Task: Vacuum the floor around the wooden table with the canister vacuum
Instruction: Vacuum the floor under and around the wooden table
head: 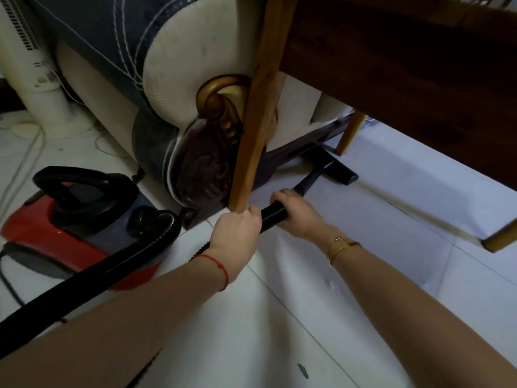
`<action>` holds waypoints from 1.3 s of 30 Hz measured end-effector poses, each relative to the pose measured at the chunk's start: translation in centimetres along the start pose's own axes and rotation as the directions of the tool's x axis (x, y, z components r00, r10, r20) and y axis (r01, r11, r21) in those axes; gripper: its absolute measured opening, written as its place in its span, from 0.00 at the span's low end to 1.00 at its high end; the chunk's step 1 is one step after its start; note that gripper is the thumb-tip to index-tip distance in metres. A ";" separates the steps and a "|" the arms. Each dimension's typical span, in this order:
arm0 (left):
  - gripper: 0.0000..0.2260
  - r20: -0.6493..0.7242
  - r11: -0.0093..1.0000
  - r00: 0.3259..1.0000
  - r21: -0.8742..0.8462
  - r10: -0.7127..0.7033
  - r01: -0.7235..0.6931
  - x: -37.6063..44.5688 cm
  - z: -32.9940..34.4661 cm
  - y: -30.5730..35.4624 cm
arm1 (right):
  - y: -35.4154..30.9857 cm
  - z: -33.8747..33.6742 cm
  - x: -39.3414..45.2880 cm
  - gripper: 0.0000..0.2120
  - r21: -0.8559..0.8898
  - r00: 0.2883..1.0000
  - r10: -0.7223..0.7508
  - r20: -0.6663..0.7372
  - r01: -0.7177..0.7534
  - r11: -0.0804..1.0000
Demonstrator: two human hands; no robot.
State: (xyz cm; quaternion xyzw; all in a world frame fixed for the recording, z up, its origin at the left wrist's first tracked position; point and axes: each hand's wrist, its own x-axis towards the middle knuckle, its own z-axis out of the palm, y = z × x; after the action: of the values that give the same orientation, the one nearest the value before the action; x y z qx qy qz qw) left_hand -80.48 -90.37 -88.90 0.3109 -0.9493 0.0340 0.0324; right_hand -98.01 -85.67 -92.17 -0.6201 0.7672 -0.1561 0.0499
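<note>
Both hands clamped on ribbed hose (pixel 272 212): left hand (pixel 235 233) rearward, right hand (pixel 296 214) forward; floor nozzle (pixel 335 170) ahead under table (pixel 405 65); hose flexible, light; hold near stiff wand; canister vacuum (pixel 84 219) left

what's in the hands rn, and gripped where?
Both grip the black ribbed vacuum hose near its joint with the wand. The left hand holds further back; the right hand holds the front end, just behind the wand.

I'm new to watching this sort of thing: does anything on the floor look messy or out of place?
Yes. A small dark speck lies on the pale tiles near the person, away from the vacuum head. Loose pale cords trail by the fan base.
</note>
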 end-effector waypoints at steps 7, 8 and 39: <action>0.16 -0.013 1.000 1.000 0.022 0.012 -0.011 4.6 1.6 1.8 | 3.9 -0.5 1.8 0.11 0.003 0.998 0.052 0.036 -0.052 0.999; 0.16 -0.010 1.000 1.000 0.024 0.012 -0.012 4.7 1.8 1.9 | 4.1 -0.4 1.9 0.11 0.002 0.998 0.048 0.039 -0.048 0.999; 0.14 -0.063 0.994 0.992 0.029 0.109 -0.107 -21.1 -4.8 -12.0 | -21.8 2.7 -8.6 0.08 0.087 0.981 -0.194 -0.005 0.194 0.977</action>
State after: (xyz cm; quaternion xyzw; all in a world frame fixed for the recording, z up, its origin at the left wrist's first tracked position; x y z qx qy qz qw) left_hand -56.17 -87.22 -85.38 0.2582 -0.9627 0.0578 0.0570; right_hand -74.93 -81.81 -89.16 -0.6895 0.6954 -0.1926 0.0628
